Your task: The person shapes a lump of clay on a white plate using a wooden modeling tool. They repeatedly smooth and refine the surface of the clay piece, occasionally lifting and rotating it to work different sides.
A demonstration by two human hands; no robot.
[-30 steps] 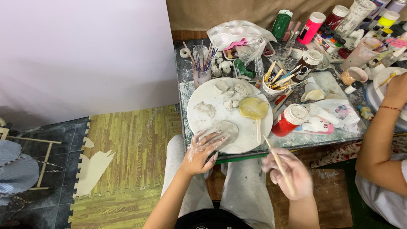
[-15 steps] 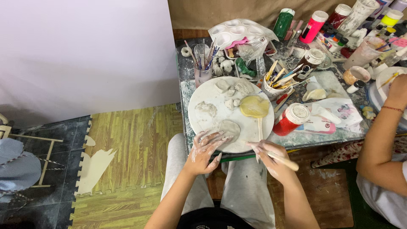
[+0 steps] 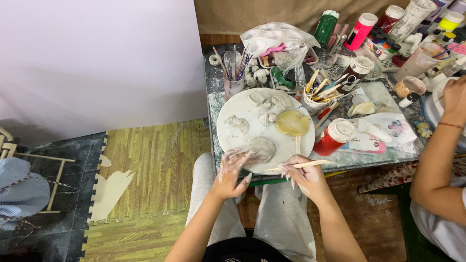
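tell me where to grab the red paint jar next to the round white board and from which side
Grip the red paint jar round its red body, below the white lid, coming from the near right side. It lies tilted with the lid up, the round white board crowds its left, and tool cups stand behind it.

I am seeing an evenly lit scene; soft, diffuse light is falling from above and throwing only faint shadows. The white wall (image 3: 97,63) is reading bright, slightly lilac, and nearly washing out. The round white board (image 3: 242,136) is glowing without hard glare. The wide lens is bending straight lines near the edges, noticeably at the floor mats (image 3: 145,194). Focus is holding sharp centrally; the far-corner bottles (image 3: 412,19) are looking a little softer.
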